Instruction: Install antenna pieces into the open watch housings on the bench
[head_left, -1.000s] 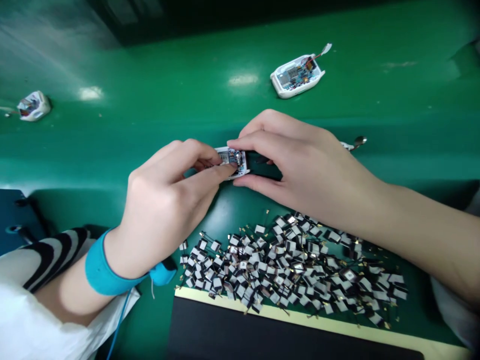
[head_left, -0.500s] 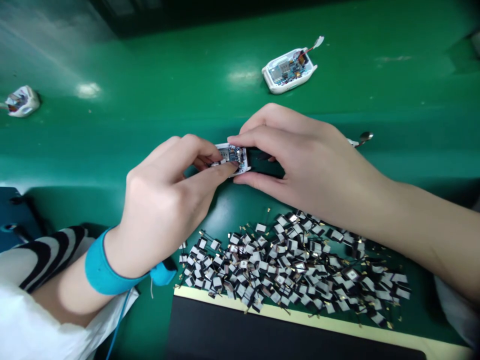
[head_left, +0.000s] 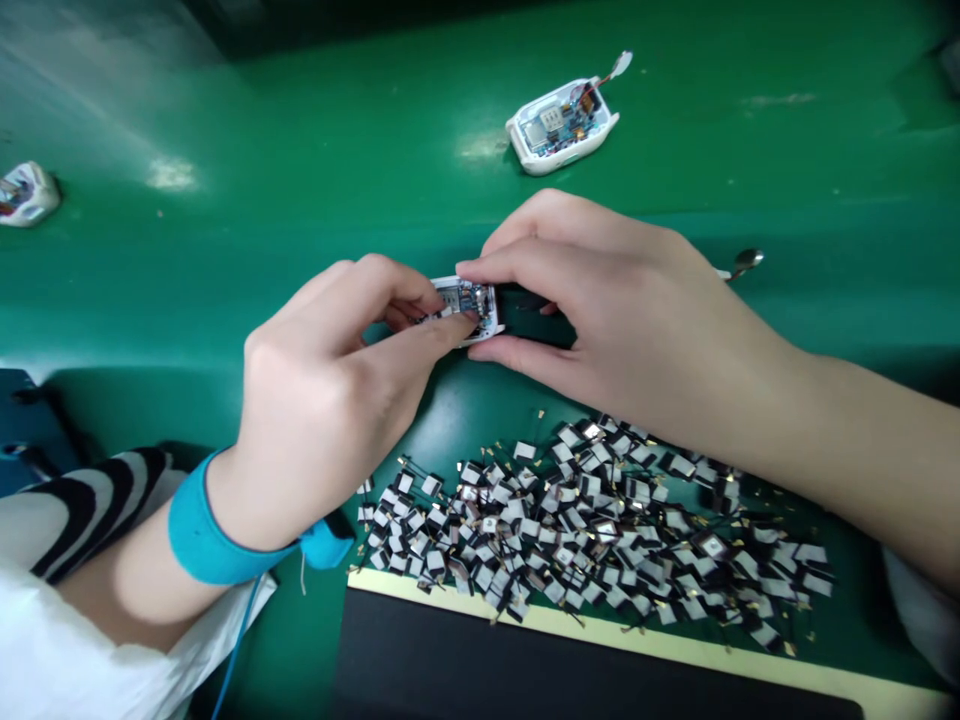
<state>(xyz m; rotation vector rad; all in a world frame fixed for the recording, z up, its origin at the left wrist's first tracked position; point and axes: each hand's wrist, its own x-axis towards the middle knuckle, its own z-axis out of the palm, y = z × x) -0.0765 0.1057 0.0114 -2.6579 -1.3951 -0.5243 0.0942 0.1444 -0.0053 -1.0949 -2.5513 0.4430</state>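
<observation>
Between my hands is a small white plastic device casing (head_left: 493, 312) with a circuit board (head_left: 452, 298) showing inside. My left hand (head_left: 322, 375), a teal band round its wrist, is closed over the casing's left part, with the thumb lying on the board. Its curled fingers hide that end, and I cannot make out whether they pinch a small part too. At the right end, my right hand (head_left: 622, 295) grips the casing with its thumb on the near edge and a finger on the far edge.
Below my hands lies a heap of small black-and-white parts with thin leads (head_left: 525, 530), against a yellow-edged black mat (head_left: 585, 665). Another open casing (head_left: 562, 125) sits beyond; one more (head_left: 30, 195) is at far left. A silvery piece (head_left: 748, 262) shows past my right wrist.
Both hands keep their hold on the casing, the left thumb still on the board. The view has shifted slightly, so the farther casings appear a little more to the left and higher.
</observation>
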